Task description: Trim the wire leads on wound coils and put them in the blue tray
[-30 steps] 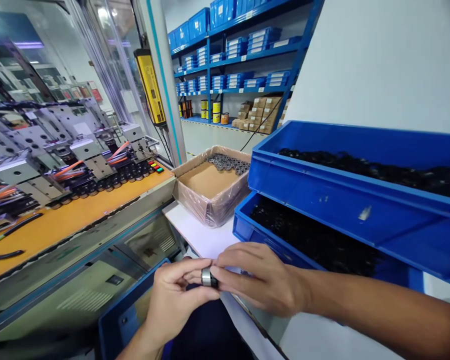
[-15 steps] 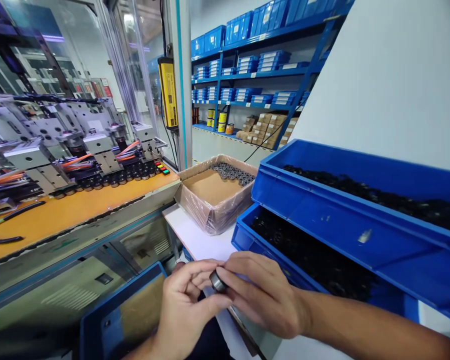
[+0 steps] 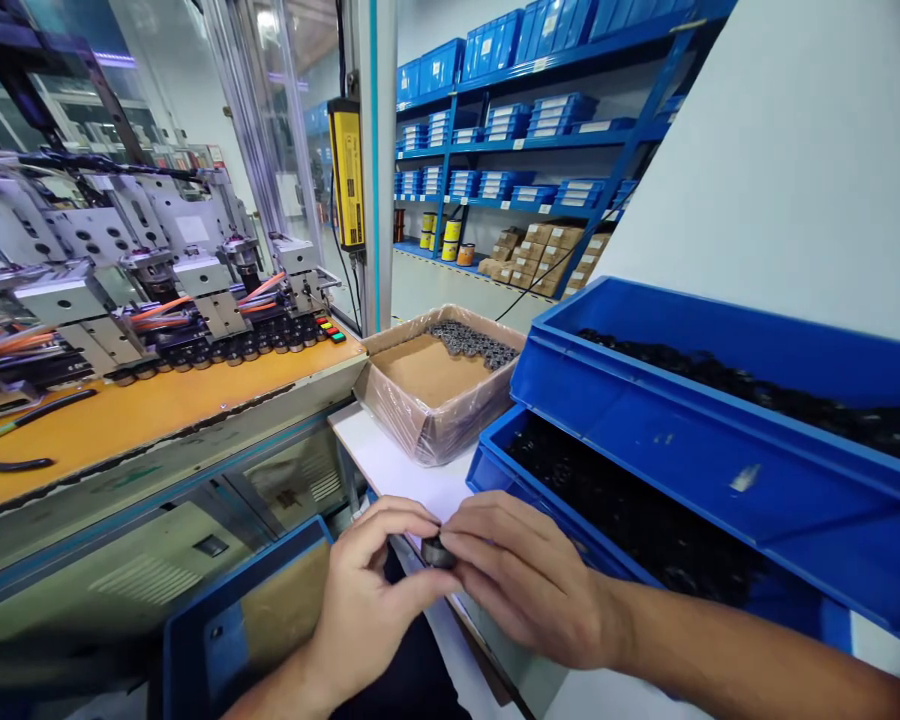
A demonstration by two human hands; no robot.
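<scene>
Item: small dark ring-shaped metal part (image 3: 436,551), held low in the view, just above the near edge of the white table (image 3: 390,465). It sits between the two hands, mostly hidden by them; only a dark sliver shows.

Left hand (image 3: 367,600): thumb and forefinger pinch the part from the left side, the other fingers curled behind it, apparently as support.

Right hand (image 3: 529,590): fingertips close on the part from the right, thumb beneath. A grip from both sides suggests the part is being turned, fitted or checked close up; which cannot be told.

Lower blue plastic bin (image 3: 495,470): just beside the right hand, filled with small black ring parts (image 3: 630,510), open side toward the person, within easy reach.

Upper blue plastic bin (image 3: 690,400): stacked on the lower one and set back, so both loads stay reachable.

Brown cardboard box wrapped in clear film (image 3: 427,415): on the table beyond the hands, touching the bins; grey metal rings (image 3: 472,343) lie along its far side.

Orange-topped machine bench (image 3: 142,415): to the left, carrying a row of grey metal fixtures (image 3: 195,290).

Blue tray (image 3: 225,620): below the left hand, contents unclear.

Blue shelving with boxes (image 3: 510,170): background.
</scene>
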